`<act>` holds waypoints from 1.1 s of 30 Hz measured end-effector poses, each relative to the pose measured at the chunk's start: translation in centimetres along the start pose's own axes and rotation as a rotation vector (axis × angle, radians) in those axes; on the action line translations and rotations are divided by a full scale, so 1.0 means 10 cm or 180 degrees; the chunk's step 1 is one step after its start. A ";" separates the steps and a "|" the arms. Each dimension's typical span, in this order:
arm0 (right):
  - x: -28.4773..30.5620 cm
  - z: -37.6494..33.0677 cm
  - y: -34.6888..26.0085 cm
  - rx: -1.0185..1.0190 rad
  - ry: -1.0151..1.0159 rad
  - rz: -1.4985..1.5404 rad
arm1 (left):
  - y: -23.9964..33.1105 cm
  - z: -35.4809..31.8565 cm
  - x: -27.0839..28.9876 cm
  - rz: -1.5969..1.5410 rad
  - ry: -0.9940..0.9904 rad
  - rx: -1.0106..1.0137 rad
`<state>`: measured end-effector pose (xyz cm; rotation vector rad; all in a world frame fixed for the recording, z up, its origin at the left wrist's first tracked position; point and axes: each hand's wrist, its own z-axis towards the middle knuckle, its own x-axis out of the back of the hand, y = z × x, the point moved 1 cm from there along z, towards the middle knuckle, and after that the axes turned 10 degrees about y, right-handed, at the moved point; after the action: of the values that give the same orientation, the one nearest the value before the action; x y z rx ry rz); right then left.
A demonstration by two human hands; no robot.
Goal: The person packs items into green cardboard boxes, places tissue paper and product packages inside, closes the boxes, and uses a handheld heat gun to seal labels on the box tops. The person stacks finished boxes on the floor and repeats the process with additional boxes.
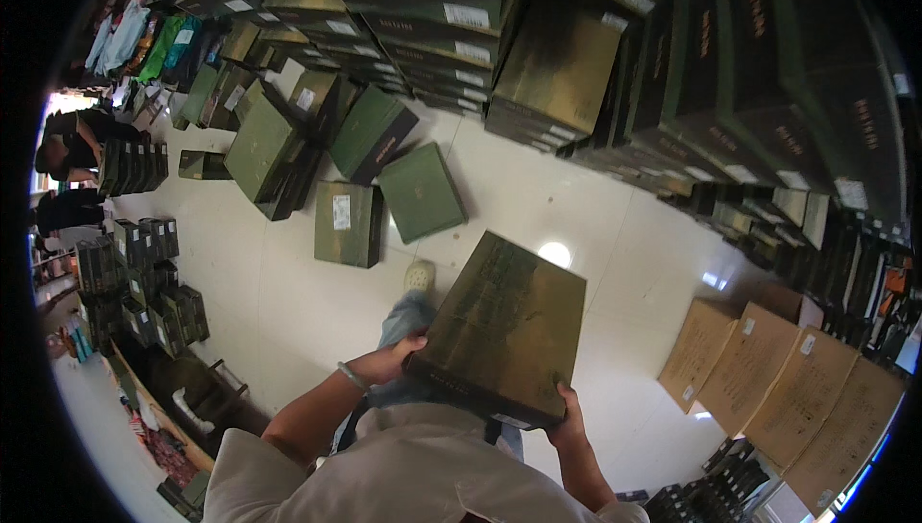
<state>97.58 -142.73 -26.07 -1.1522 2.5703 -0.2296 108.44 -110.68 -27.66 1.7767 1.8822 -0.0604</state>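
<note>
A dark olive box [512, 316], shaped like a shoebox, is held out in front of my body. My left hand [396, 358] grips its near left corner, and my right hand [570, 417] holds its near right side. Parts of the fingers are hidden beneath the box. The lid looks closed, and a white label shows on the near side. On the floor past it lie loose green boxes, among them a tilted one [423, 193] and another with a white label [344, 225].
Tall stacks of similar boxes [555, 72] stand ahead and to the right. Brown cartons [759, 369] line the right side. Smaller stacks [144, 278] and a wooden chair [206, 379] stand at left. Farther left, a person [72, 144] is beside more boxes.
</note>
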 end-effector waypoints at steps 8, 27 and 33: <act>-1.26 -0.66 -1.33 0.2119 -0.0565 0.0219 | 1.55 -0.85 -0.13 -0.0714 -0.0226 -0.2268; -5.20 0.73 -3.73 0.2314 -0.1589 -0.0941 | -1.02 -0.76 0.36 -0.3139 0.3251 -0.1266; -4.90 0.53 -3.58 0.2752 -0.0790 -0.1032 | -1.12 -0.83 0.07 -0.3464 0.3473 -0.1439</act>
<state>155.16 -129.89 -10.71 -1.1168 1.7254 -1.0648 95.06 -108.20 -24.56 0.2348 3.0279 1.0110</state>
